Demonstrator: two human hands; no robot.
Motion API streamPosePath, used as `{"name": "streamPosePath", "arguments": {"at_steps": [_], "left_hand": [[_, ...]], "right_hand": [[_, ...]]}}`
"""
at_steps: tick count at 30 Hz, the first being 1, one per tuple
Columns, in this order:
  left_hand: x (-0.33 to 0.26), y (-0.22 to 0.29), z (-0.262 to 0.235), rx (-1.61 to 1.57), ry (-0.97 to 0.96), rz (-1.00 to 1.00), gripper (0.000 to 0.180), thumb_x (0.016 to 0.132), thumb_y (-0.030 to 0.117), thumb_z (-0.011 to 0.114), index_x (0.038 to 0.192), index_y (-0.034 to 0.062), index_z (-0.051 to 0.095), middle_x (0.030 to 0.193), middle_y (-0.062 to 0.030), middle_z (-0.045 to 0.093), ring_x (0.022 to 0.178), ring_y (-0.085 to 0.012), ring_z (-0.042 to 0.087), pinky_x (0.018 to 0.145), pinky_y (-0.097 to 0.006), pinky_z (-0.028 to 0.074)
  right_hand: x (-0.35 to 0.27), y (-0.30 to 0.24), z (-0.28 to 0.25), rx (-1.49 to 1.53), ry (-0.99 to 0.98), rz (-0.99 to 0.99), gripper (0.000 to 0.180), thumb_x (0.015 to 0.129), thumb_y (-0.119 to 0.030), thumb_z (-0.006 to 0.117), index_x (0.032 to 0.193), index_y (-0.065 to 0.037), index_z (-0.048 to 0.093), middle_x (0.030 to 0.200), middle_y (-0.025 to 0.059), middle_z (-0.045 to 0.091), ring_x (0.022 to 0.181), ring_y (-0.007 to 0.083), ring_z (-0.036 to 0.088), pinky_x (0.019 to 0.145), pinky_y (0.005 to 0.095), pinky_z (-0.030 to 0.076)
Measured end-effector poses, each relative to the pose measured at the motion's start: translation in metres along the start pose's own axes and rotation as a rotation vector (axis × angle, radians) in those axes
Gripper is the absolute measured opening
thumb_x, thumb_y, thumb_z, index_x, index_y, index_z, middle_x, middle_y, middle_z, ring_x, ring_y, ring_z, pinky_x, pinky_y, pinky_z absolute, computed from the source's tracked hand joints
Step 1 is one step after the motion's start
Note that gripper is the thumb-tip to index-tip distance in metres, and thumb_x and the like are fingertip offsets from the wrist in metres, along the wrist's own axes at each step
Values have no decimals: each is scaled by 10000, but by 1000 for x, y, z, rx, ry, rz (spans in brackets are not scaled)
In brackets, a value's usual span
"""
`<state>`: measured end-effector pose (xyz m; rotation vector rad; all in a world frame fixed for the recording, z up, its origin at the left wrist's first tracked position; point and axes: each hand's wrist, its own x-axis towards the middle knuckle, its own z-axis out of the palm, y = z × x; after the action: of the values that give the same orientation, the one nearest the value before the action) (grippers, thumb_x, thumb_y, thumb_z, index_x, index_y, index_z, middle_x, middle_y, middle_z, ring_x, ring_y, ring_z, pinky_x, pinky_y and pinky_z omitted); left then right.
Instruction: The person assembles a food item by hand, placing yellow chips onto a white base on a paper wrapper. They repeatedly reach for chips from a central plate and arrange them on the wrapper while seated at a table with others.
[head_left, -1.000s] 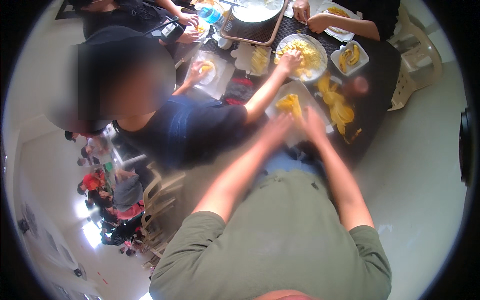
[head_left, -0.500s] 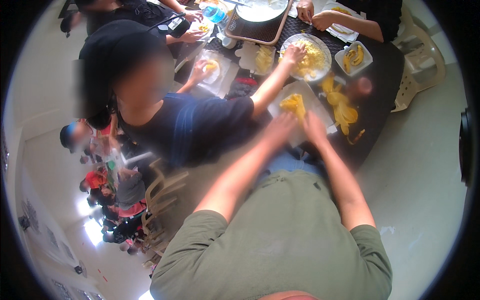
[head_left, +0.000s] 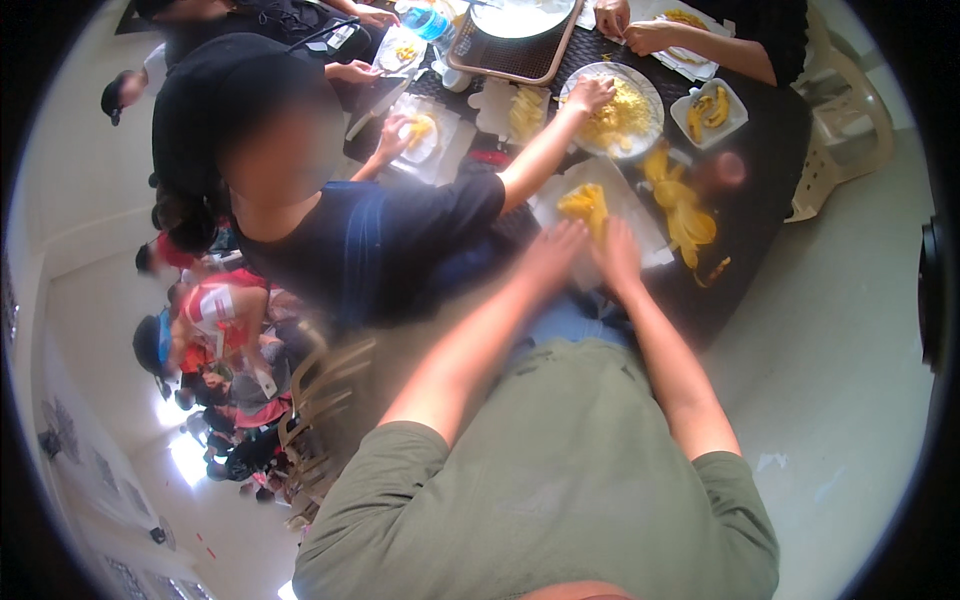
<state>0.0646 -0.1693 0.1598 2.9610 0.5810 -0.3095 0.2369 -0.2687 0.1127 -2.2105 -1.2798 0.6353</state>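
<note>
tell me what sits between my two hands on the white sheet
In the head view, a yellow piece of food lies on the white sheet, just ahead of the gap between the left hand and the right hand.

- Left hand (head_left: 553, 250) and right hand (head_left: 618, 255) rest side by side on the white board (head_left: 640, 215), touching the yellow food (head_left: 585, 203).
- At one o'clock, yellow peels (head_left: 685, 205) lie on the dark bench (head_left: 760, 170).
- At twelve, a neighbour's hand (head_left: 592, 95) reaches into a plate (head_left: 640, 85).
</note>
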Motion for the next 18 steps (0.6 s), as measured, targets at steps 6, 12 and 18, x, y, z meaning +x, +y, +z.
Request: {"name": "streamPosePath", "arguments": {"at_steps": [6,12,18], "left_hand": [[6,1,-13,-15,-54,3,792,913,185,709,1653,107,437,1737,-97,405,1571,-311,417,1222,-537,417],[8,-4,-4,31,-36,5,784,911,181,692,1652,115,441,1738,-87,410,1580,-282,418,1219,-514,420],[5,-2,0,-30,30,13,731,936,140,631,1644,86,456,1706,-114,460,1553,-297,464,1237,-473,385]], "right_hand": [[-4,0,4,21,105,-6,520,864,-204,849,1307,-93,600,1216,136,617,1155,364,626,978,488,536],[-12,-7,-5,11,138,-55,473,860,-195,837,1270,-99,622,1179,139,633,1141,366,638,958,489,543],[-11,-3,-13,-56,159,-43,383,873,-237,799,1198,-101,648,1129,117,671,1094,347,678,914,488,556]]}}
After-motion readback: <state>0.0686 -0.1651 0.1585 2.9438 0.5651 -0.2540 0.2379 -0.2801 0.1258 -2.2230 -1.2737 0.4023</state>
